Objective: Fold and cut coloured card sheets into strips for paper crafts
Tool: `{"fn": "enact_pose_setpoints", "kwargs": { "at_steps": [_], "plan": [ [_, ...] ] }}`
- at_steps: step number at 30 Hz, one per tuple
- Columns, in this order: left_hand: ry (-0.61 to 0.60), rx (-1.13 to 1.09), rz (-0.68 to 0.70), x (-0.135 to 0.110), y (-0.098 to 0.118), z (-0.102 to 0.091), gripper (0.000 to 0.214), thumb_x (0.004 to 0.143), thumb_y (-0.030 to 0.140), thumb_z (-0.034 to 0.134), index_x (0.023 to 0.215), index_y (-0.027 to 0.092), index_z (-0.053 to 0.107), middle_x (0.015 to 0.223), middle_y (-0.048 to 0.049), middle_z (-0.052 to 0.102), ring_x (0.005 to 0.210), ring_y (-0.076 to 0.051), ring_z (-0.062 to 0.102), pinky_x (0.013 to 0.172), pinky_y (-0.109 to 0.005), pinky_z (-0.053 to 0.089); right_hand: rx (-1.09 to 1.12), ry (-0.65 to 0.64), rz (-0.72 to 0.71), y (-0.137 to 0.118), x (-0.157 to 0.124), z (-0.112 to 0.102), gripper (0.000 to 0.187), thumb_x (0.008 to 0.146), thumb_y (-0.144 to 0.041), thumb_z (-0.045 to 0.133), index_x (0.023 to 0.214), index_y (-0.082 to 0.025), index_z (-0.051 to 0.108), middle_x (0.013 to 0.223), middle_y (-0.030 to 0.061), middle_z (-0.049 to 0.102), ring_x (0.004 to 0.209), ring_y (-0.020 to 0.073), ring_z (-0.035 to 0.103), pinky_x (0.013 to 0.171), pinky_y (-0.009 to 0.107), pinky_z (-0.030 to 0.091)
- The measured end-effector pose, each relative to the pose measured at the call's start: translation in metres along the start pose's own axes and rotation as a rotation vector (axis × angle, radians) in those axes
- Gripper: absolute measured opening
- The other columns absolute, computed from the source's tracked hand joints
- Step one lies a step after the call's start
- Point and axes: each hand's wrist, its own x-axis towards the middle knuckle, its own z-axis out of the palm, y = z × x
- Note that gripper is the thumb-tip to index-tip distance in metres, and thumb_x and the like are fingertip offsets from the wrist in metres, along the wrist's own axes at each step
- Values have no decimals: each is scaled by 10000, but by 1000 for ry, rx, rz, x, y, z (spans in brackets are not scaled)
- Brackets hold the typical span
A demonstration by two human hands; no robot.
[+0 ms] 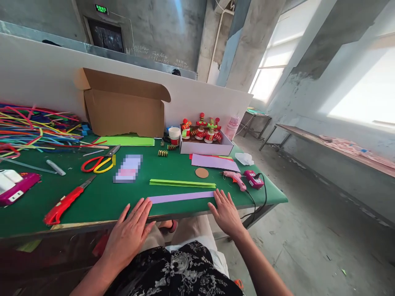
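While the purple paper strip (182, 197) lies flat in the lower centre of the frame, near the front edge of the green table (177, 167), your left hand (132, 224) rests palm down at its left end, fingers straight. Your right hand (226, 211) lies at the right end, flat, fingers slightly spread; neither grips. Just above the strip: a folded green strip (182, 183), then a brown disc (202, 172). Right of centre: pink glue gun (236, 179). Lower left: red-handled scissors (63, 204), blades together.
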Motion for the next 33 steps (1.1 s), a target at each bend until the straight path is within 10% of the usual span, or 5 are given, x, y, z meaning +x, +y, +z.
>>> {"fn": "enact_pose_setpoints", "kwargs": {
  "at_steps": [9, 24, 28, 33],
  "plan": [
    [90, 23, 55, -2, -1, 3, 635, 1025, 492, 238, 1471, 100, 461, 1433, -175, 594, 1304, -332, 575, 1068, -521, 400, 279, -6, -438, -110, 12, 19, 698, 1000, -588, 440, 1524, -128, 423, 1573, 126, 418, 1497, 290, 324, 1246, 491, 232],
    [125, -9, 35, -1, 2, 5, 609, 1030, 459, 243, 1498, 114, 425, 1436, -166, 594, 1297, -333, 579, 1072, -524, 386, 58, 46, -8, -3, -2, 3, 523, 1036, -417, 438, 1445, -105, 536, 1512, 159, 500, 1440, 285, 429, 1212, 475, 284],
    [140, 5, 45, -2, 0, 7, 631, 1029, 454, 243, 1563, 120, 288, 1432, -165, 598, 1279, -332, 592, 1081, -523, 362, 34, 126, 99, -2, 24, -26, 398, 1056, -358, 403, 1044, -189, 764, 1080, 120, 769, 1096, 259, 679, 1130, 460, 342],
    [164, 38, 76, 0, -1, 6, 678, 1024, 435, 261, 1606, 129, 98, 1385, -167, 637, 1226, -335, 626, 1063, -514, 349, 51, 11, -56, -39, 82, -39, 269, 1028, -250, 480, 1038, -172, 738, 1056, 112, 739, 1047, 228, 655, 897, 319, 439]
  ]
}}
